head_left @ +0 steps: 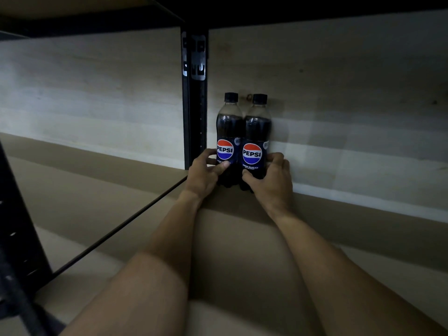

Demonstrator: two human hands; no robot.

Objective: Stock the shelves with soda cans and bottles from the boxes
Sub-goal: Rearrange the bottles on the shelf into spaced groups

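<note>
While the left hand point(204, 173) grips the left bottle point(228, 132) and the right hand point(272, 177) grips the right bottle point(257, 134) at its 3 o'clock, seat both upright, labels forward, before releasing.

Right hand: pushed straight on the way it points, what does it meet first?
The right hand has its grip on the right Pepsi bottle, so that comes first; nothing lies between them. Behind the bottle is the pale back wall, probably next, though the gap between bottle and wall is unclear.
</note>
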